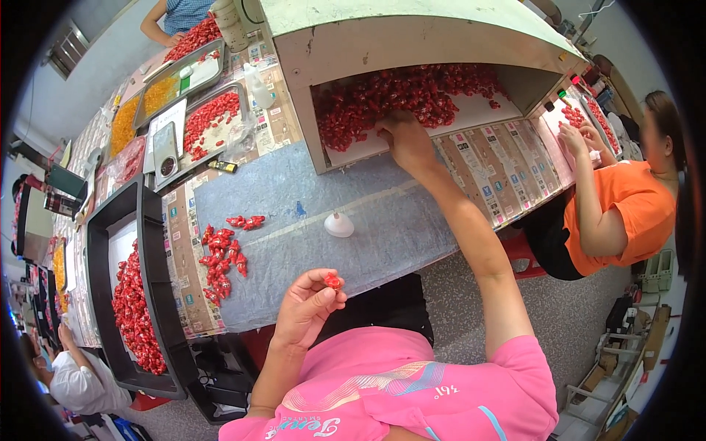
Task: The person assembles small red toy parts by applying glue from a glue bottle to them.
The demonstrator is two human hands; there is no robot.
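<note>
My left hand [305, 307] is raised above the near edge of the work mat, pinching a small red plastic figure [333, 281] between thumb and fingers. My right arm stretches forward into an open-fronted white box [419, 44]. There my right hand [409, 141] has its fingers bent at the front of a big heap of small red figures [382, 92]; what its fingertips hold is hidden. A squat white bottle with a pointed tip [339, 225] stands on the blue-grey mat [390, 213]. To its left lies a loose group of red figures [219, 259].
At the left, a black crate [153, 272] holds many red figures. Trays with red pieces [243, 99] and yellow pieces [136, 99], a phone [166, 151] and a white squeeze bottle [257, 87] stand farther back. A person in orange [625, 213] works at the right.
</note>
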